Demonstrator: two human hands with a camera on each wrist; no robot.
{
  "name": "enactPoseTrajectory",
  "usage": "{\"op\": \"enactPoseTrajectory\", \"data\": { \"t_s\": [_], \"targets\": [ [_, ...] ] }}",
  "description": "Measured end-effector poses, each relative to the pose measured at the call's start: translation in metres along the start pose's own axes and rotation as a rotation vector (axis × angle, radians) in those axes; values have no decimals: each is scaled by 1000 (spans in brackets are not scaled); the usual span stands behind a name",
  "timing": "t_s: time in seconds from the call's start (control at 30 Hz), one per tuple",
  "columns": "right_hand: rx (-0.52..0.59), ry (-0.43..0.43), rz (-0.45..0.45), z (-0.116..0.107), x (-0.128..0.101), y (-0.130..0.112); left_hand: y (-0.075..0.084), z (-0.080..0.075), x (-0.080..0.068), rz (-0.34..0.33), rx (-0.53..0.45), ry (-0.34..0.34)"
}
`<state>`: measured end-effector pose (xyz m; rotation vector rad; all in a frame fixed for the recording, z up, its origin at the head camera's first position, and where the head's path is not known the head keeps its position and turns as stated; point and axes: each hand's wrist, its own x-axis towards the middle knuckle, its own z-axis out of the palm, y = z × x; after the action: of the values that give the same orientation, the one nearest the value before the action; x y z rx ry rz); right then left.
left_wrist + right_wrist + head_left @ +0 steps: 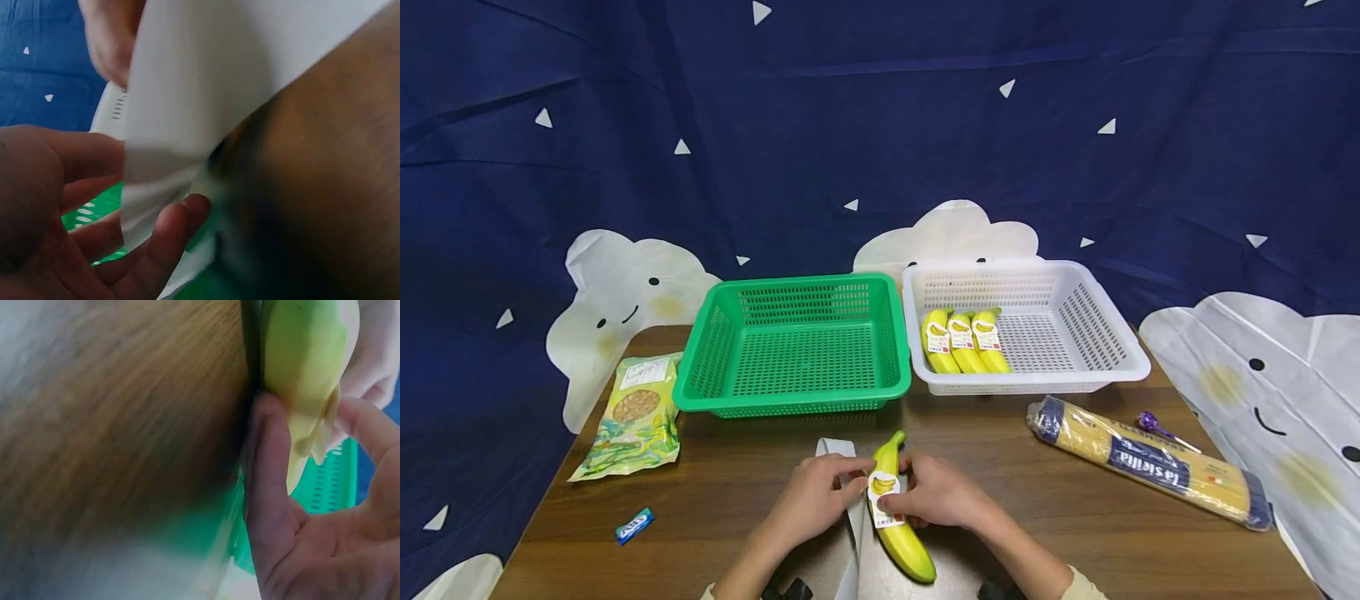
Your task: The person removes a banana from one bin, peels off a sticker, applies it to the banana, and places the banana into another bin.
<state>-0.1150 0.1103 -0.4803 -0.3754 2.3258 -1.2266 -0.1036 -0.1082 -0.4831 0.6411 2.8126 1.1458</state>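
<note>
A yellow banana (906, 553) with a greenish stem lies at a slant on the table near me, a white picture label (886, 498) on its upper side. My right hand (936, 490) grips it from the right, thumb over the label; the right wrist view has the banana (303, 356) between thumb and finger. My left hand (822, 497) is on the other side, index fingertip and thumb at the label's left edge. A long white strip (852, 529) runs through the left hand's curled fingers and loops up behind them; in the left wrist view the strip (187, 81) hides part of the fingers.
Behind stand a green basket (792, 403) and a white basket (1037, 383) with three labelled bananas (966, 343). Left are a yellow-green snack bag (636, 412) and a small blue packet (635, 526). Right lie a spaghetti pack (1150, 462) and a purple lollipop (1150, 422).
</note>
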Motion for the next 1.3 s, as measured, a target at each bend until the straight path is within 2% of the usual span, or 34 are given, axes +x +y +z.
{"op": "enactPoseTrajectory", "data": {
  "t_s": [0.1, 0.17, 0.3, 0.43, 0.57, 0.73, 0.87, 1.03, 1.17, 1.3],
  "targets": [
    [6, 5, 17, -1, -1, 1, 7, -13, 3, 24, 89, 1],
    [4, 1, 22, -3, -3, 2, 14, -23, 7, 50, 136, 32],
    [25, -8, 11, -7, -8, 6, 25, -38, 17, 116, 159, 115],
    [99, -19, 5, -15, -13, 12, 35, -46, 35, 222, 168, 201],
    [143, -19, 13, -23, -17, 17, 45, -45, 60, 321, 244, 246],
    [152, 1, 24, -30, -21, 20, 47, -36, 93, 387, 397, 176],
    [176, 0, 32, -37, -24, 21, 43, -26, 110, 387, 494, 94],
    [168, -5, 57, -50, -29, 18, 39, -19, 116, 359, 507, 32],
    [125, -2, 77, -64, -35, 17, 36, -16, 117, 360, 479, 16],
    [71, 13, 52, -83, -44, 13, 35, -14, 119, 367, 454, 7]
  ]
}}
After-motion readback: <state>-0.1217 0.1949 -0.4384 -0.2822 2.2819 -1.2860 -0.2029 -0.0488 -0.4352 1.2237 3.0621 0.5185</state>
